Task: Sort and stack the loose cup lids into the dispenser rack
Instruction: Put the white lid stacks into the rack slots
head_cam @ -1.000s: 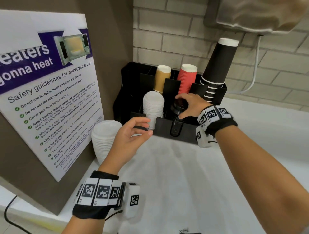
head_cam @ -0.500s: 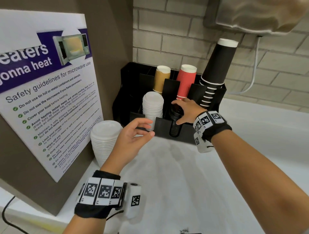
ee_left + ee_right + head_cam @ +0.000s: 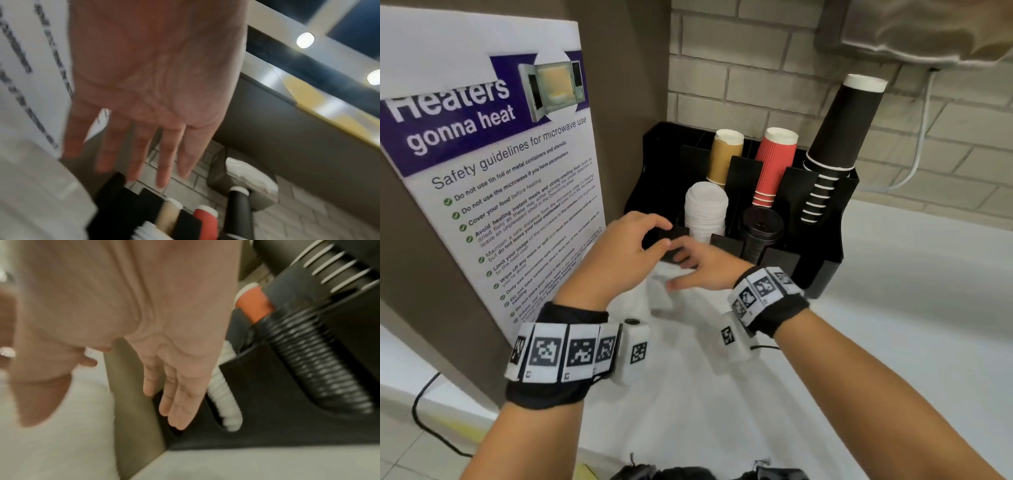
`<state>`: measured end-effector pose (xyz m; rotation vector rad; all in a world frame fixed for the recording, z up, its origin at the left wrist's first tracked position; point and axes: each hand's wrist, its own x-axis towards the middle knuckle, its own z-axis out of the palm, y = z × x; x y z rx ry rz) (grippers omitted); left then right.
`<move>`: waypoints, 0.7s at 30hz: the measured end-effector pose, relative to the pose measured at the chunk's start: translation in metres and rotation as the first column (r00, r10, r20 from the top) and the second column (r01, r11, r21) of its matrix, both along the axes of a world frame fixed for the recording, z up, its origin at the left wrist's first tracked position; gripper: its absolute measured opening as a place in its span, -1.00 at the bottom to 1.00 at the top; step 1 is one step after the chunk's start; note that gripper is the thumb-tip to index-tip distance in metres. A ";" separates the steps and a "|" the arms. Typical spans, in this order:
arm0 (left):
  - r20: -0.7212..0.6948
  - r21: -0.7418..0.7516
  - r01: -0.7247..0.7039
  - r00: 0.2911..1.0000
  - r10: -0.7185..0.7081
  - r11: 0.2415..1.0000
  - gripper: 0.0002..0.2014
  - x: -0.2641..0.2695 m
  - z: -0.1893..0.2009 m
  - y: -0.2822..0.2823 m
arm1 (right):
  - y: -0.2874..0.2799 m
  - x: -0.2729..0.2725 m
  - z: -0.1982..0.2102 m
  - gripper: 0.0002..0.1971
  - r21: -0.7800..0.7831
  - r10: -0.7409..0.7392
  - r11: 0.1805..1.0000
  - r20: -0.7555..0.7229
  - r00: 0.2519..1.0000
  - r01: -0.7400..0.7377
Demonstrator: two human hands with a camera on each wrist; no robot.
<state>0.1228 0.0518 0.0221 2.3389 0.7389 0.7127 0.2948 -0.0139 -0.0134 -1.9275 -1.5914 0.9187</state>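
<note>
The black dispenser rack point(image 3: 822, 270) stands against the brick wall. Its front slots hold a stack of white lids point(image 3: 705, 212) and a stack of black lids point(image 3: 760, 229). My left hand point(image 3: 661, 234) hovers just left of the rack's front, fingers relaxed and empty; in the left wrist view the left hand point(image 3: 144, 162) shows straight fingers. My right hand point(image 3: 678, 270) reaches leftward under it, low over the counter, open and empty. The loose white lids on the counter are mostly hidden by my hands; a blurred white mass point(image 3: 37, 194) below the left palm may be them.
Tan cups point(image 3: 724, 157), red cups point(image 3: 774, 164) and a tall stack of black cups point(image 3: 839, 137) fill the rack's back slots. A microwave safety poster point(image 3: 500, 192) stands on a brown panel at the left. The white counter point(image 3: 893, 325) stretches right and toward me.
My right hand has let go of the black lids in the rack and swung left and down toward my left hand. The left hand has shifted over the spot where the loose lids stood.
</note>
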 end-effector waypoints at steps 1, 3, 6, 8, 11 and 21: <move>-0.123 0.035 -0.048 0.991 0.052 0.998 -0.69 -0.003 -0.001 0.003 | 0.004 -0.008 -0.008 -0.17 -0.043 0.030 0.999 -0.023 0.999 -0.031; -0.302 0.048 -0.120 0.945 0.129 0.992 -0.61 -0.009 -0.004 0.005 | 0.013 -0.021 -0.021 -0.06 -0.070 0.044 0.996 -0.084 0.995 -0.050; -0.411 0.052 -0.181 0.892 0.187 0.982 -0.55 -0.014 -0.006 0.001 | 0.024 -0.036 -0.032 -0.01 -0.036 0.020 0.999 -0.199 0.980 -0.027; -0.422 0.057 -0.193 0.885 0.199 0.980 -0.54 -0.016 -0.006 -0.001 | 0.028 -0.045 -0.035 -0.01 0.005 0.016 1.000 -0.273 0.962 -0.015; -0.432 0.031 -0.191 0.882 0.186 0.981 -0.54 -0.017 -0.006 -0.002 | 0.030 -0.056 -0.038 0.03 0.069 0.029 0.998 -0.325 0.945 -0.007; -0.351 -0.022 -0.032 0.936 0.023 0.999 -0.54 0.004 -0.007 -0.015 | 0.002 -0.031 -0.043 0.00 0.161 -0.070 0.980 -0.270 0.960 0.117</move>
